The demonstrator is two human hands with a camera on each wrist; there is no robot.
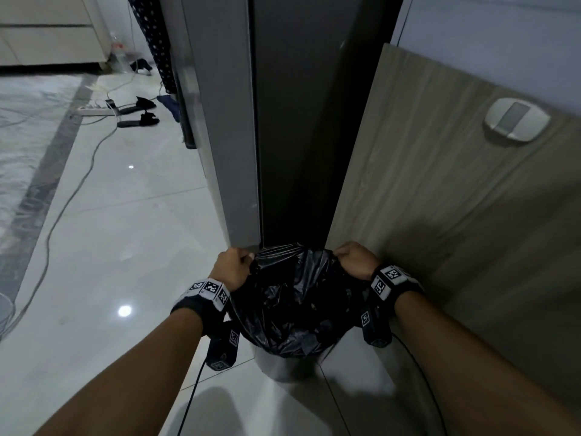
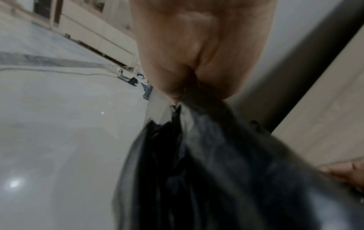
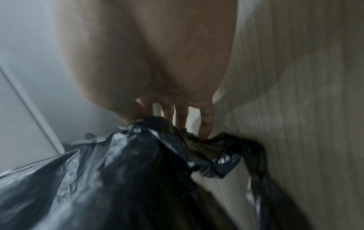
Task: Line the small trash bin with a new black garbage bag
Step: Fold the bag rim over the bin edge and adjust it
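Note:
A black garbage bag (image 1: pixel 292 297) hangs open over a small grey trash bin (image 1: pixel 284 363) on the floor; only the bin's lower wall shows beneath the crumpled plastic. My left hand (image 1: pixel 237 261) pinches the bag's rim at its far left, and my right hand (image 1: pixel 349 258) pinches the rim at the far right. In the left wrist view my left hand (image 2: pixel 183 91) has the black garbage bag (image 2: pixel 206 163) bunched between thumb and fingers. In the right wrist view my right hand (image 3: pixel 157 115) holds the black garbage bag (image 3: pixel 138 171), with the fingers (image 3: pixel 205 124) curled into its gathered edge.
The bin stands in a corner between a grey door frame (image 1: pixel 232 121) and a wood-grain panel (image 1: pixel 440 199) on the right. A bathroom scale (image 1: pixel 515 119) leans on that panel. Cables (image 1: pixel 63 212), a power strip and black slippers (image 1: pixel 140 118) lie on the glossy tiled floor to the left.

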